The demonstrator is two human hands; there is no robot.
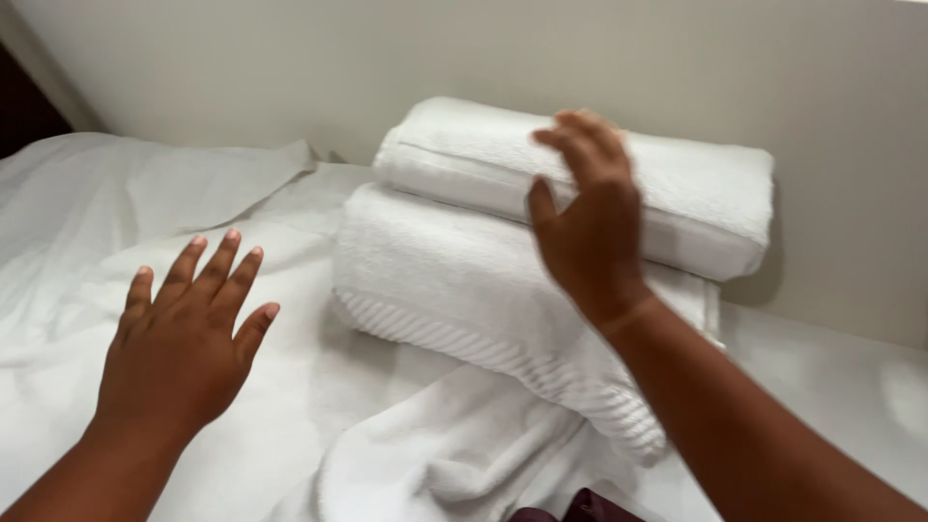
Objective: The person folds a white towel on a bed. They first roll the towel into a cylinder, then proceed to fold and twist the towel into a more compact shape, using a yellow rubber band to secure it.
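Observation:
Two folded white towels are stacked against the wall. The upper folded towel [696,188] lies on the lower, larger folded towel [435,280]. My right hand [585,217] hovers over the stack with fingers spread, its fingertips at the top towel; it is slightly blurred and holds nothing. My left hand [184,329] is spread open above the white sheet [87,213], left of the stack, palm down and empty. A loose white towel [454,454] lies crumpled in front of the stack.
A plain beige wall [387,58] rises right behind the towels. The white sheet is wrinkled at the left, with a folded corner [280,164]. A bit of dark maroon fabric [580,507] shows at the bottom edge.

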